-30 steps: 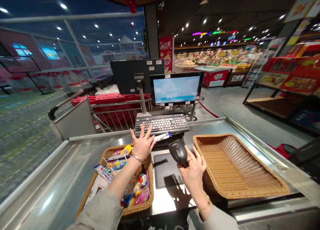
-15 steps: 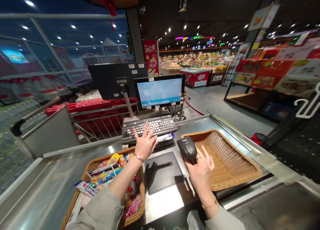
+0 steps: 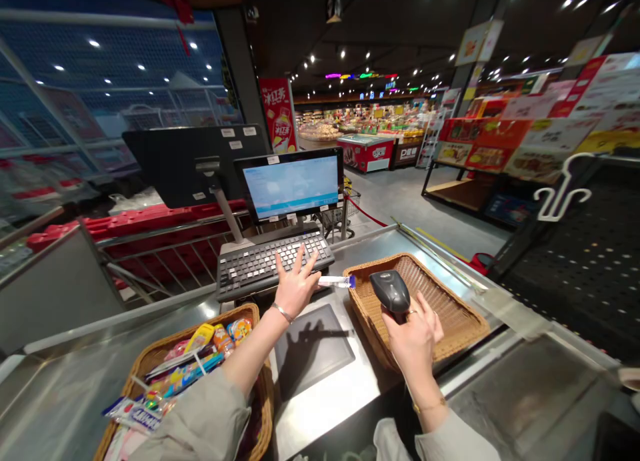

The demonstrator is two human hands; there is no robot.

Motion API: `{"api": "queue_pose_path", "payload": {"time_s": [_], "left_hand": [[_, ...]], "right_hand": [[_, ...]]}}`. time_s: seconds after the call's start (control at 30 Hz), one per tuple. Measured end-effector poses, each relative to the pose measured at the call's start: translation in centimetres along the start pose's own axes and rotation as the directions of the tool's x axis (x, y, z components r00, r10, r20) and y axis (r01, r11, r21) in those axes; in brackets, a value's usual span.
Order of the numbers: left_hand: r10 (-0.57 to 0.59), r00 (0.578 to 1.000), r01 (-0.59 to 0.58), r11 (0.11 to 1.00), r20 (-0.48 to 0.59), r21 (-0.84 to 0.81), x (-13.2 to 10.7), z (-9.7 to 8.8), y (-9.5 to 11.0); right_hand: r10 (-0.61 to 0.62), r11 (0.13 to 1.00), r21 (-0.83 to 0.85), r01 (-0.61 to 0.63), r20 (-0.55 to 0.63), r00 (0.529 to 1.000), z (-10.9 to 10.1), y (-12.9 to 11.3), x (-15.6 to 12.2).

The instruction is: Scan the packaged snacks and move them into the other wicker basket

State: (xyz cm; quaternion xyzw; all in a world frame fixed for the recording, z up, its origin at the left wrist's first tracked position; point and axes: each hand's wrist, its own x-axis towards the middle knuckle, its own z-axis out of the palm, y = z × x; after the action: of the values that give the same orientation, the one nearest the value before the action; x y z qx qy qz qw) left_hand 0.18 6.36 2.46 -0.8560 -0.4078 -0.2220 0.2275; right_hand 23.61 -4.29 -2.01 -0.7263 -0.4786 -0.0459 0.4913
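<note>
My left hand (image 3: 297, 289) is over the front of the black keyboard (image 3: 273, 261), several fingers spread above the keys. A slim white-and-blue packet (image 3: 339, 281) sticks out from its thumb side, apparently pinched there. My right hand (image 3: 415, 331) is wrapped round the handle of a black barcode scanner (image 3: 391, 290), raised over the left part of a wicker basket (image 3: 445, 301). Below my left forearm stands a second wicker basket (image 3: 265, 387) full of colourful wrapped sweets (image 3: 185, 371), partly hidden by my sleeve. The lit monitor (image 3: 293, 186) stands behind the keyboard.
Between the baskets a dark flat plate (image 3: 317, 351) lies in the metal counter (image 3: 345, 397). A second screen (image 3: 195, 164) faces away at the left. White hooks (image 3: 563, 194) hang on a dark perforated panel at the right. Stacked boxes (image 3: 505, 137) stand beyond.
My left hand has shifted right across the keyboard, with the packet moving along. My right hand has raised the scanner and moved it right, further over the basket. The view has turned right.
</note>
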Motion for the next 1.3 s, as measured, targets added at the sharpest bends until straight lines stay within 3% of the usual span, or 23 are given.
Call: {"api": "queue_pose_path", "payload": {"time_s": [0.33, 0.7, 1.0, 1.3], "left_hand": [[0.151, 0.988, -0.151, 0.986, 0.006, -0.066, 3.0, 3.4, 3.1], [0.333, 0.942, -0.313, 0.921, 0.050, -0.230, 5.5, 7.3, 7.7], [0.373, 0.926, -0.341, 0.896, 0.065, -0.284, 6.8, 9.7, 10.1], [0.360, 0.918, -0.288, 0.894, 0.168, -0.345, 6.5, 11.3, 10.1]], "right_hand": [[0.069, 0.994, -0.083, -0.072, -0.042, 0.997, -0.7, 3.3, 1.1], [0.101, 0.983, -0.151, -0.109, -0.056, 0.993, -1.7, 6.1, 2.0], [0.153, 0.972, -0.167, -0.165, -0.083, 0.985, -1.7, 8.5, 2.8], [0.200, 0.962, -0.170, -0.215, -0.104, 0.974, -1.3, 9.8, 3.3]]}}
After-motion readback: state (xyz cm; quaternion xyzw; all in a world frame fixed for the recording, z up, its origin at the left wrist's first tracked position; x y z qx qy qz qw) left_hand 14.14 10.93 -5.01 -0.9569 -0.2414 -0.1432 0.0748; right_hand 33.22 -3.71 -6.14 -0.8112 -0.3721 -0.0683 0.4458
